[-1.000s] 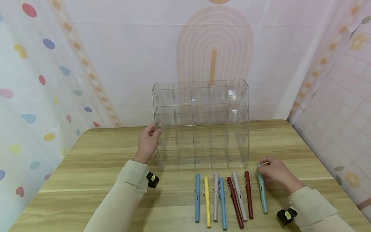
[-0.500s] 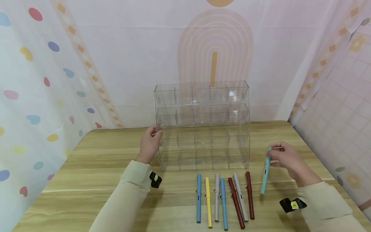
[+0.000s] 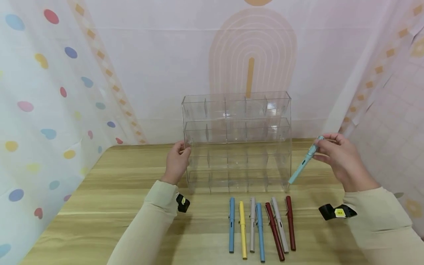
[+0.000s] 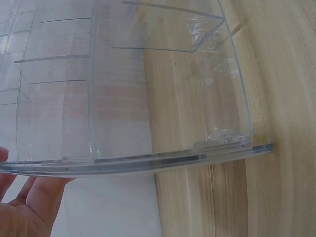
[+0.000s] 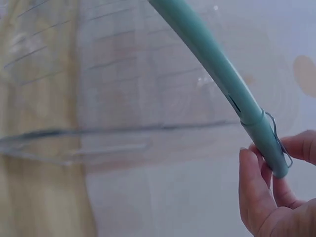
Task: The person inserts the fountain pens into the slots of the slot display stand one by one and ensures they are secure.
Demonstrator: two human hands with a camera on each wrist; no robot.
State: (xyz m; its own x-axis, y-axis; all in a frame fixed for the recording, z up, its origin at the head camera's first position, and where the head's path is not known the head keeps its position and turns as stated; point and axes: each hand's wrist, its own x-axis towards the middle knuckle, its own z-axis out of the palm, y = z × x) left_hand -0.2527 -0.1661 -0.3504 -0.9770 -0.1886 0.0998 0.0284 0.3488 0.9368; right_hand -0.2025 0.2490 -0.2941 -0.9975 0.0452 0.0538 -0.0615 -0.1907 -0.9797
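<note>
A clear acrylic rack with stepped rows of compartments stands upright on the table. At its left side my left hand holds the edge of the side panel; in the left wrist view the fingers show beside that panel. My right hand pinches a mint-green pen by its clipped cap end, right of the rack. The pen slants, its other end down and left near the rack's lower right side. In the right wrist view the pen has a metal clip and a small slot in the barrel.
Several capped pens lie on the wooden table before the rack, among them a yellow pen, a blue pen and a dark red pen. A patterned cloth hangs behind the table.
My right hand has lifted the mint-green pen off the table, raised it beside the rack and tilted it. My left hand stays at the rack's side. The view has shifted slightly.
</note>
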